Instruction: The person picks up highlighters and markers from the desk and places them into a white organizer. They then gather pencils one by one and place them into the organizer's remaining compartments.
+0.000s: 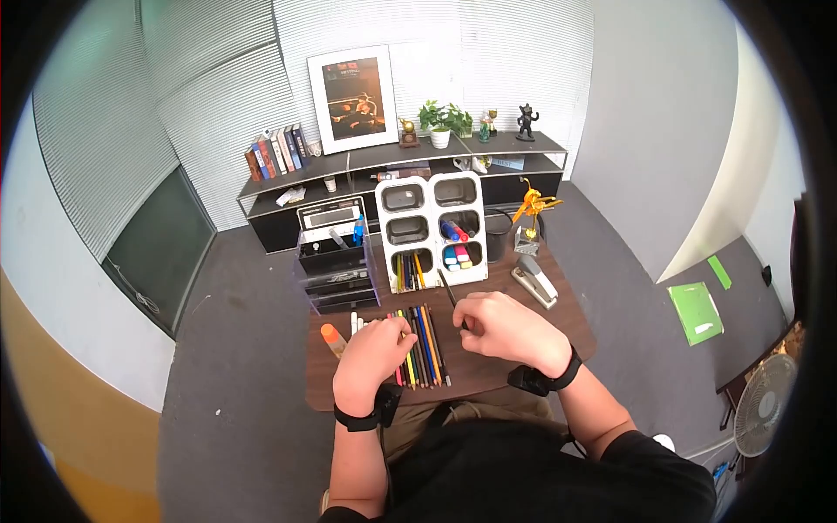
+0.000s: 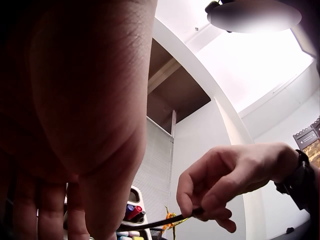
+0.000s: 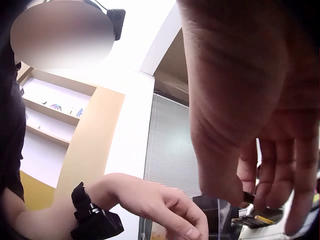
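Observation:
My right hand (image 1: pixel 504 328) pinches a thin dark pencil (image 1: pixel 447 288) between thumb and fingers. The far end of the pencil points toward the white organizer (image 1: pixel 429 228). In the left wrist view the same pencil (image 2: pixel 159 223) slants away from the fingertips. My left hand (image 1: pixel 373 353) hovers over the left side of a row of colored pencils (image 1: pixel 427 349), its fingers loosely bent and holding nothing. The left hand (image 3: pixel 160 206) hangs relaxed in the right wrist view. More pencils (image 1: pixel 410 272) stand in the organizer's lower left compartment.
Red and blue markers (image 1: pixel 454 230) and thick colored markers (image 1: pixel 458 256) fill two right compartments. A black desk caddy (image 1: pixel 336 261) stands left of the organizer. An orange-capped bottle (image 1: pixel 332 339) is beside my left hand. At right are a stapler (image 1: pixel 534 281) and a golden ornament (image 1: pixel 532 209).

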Demonstrator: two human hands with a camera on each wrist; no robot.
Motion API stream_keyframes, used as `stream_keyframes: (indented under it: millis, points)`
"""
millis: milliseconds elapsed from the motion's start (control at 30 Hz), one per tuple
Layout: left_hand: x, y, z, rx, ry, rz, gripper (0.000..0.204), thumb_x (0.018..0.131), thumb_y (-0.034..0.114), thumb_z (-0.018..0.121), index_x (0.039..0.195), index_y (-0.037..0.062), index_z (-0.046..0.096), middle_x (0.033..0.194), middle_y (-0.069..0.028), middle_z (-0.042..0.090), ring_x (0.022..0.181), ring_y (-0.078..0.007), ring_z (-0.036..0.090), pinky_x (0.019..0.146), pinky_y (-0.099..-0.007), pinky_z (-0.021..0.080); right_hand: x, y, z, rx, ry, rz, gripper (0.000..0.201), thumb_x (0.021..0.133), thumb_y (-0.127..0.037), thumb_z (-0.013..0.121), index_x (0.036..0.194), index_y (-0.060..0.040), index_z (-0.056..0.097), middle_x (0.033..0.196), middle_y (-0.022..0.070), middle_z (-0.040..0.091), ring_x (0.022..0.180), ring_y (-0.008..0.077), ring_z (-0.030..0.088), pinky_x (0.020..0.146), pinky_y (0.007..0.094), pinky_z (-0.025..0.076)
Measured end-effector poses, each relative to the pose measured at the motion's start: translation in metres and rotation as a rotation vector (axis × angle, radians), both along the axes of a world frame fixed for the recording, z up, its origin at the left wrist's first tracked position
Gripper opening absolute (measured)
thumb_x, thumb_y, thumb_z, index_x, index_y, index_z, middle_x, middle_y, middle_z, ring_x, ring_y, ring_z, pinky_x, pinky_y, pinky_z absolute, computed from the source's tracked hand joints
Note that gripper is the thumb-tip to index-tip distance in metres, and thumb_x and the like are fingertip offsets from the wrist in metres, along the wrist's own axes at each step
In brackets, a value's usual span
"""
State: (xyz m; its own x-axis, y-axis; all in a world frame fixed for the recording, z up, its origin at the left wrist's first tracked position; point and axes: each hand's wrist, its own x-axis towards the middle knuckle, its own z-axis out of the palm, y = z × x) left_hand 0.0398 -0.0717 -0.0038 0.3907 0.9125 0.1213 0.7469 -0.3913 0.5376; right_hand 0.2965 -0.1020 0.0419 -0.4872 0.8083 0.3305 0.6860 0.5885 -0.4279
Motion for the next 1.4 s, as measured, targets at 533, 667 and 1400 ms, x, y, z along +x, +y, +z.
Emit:
stream_keyframes:
  millis: [533,667,1400]
  points:
    - [0.001,0.005,-0.014,0.015,0.025,0.011,0.027,0.099,0.028,0.075,0.1,0.0017,0.079,0.092,-0.0213,0.078,0.094,-0.0412,0.076,0.088,-0.0517,0.06,-0.005,0.06,-0.029,-0.16,0.285,-0.041,0.017,0.093,-0.004,0.075,0.108,0.0037,0.076,0.08,0.0079,0.068,0.069,0.0134,0.065,0.066,0.0318,0.054]
    - [0.001,0.003,-0.015,0.104,0.027,-0.001,0.026,0.098,0.028,0.076,0.098,0.0024,0.079,0.092,-0.0214,0.078,0.094,-0.0409,0.077,0.088,-0.0515,0.061,-0.019,0.085,-0.046,-0.02,0.297,-0.08,0.017,0.098,-0.008,0.076,0.11,0.0035,0.077,0.085,0.0118,0.072,0.072,0.0198,0.069,0.069,0.0342,0.056]
    - [0.0,0.005,-0.015,0.055,0.04,0.022,0.023,0.097,0.026,0.077,0.099,0.0033,0.082,0.092,-0.0205,0.08,0.093,-0.0402,0.078,0.088,-0.0508,0.061,-0.035,0.087,-0.054,0.198,0.016,-0.167,0.019,0.096,-0.018,0.079,0.112,-0.0078,0.077,0.103,0.0087,0.071,0.085,0.033,0.074,0.075,0.0462,0.059]
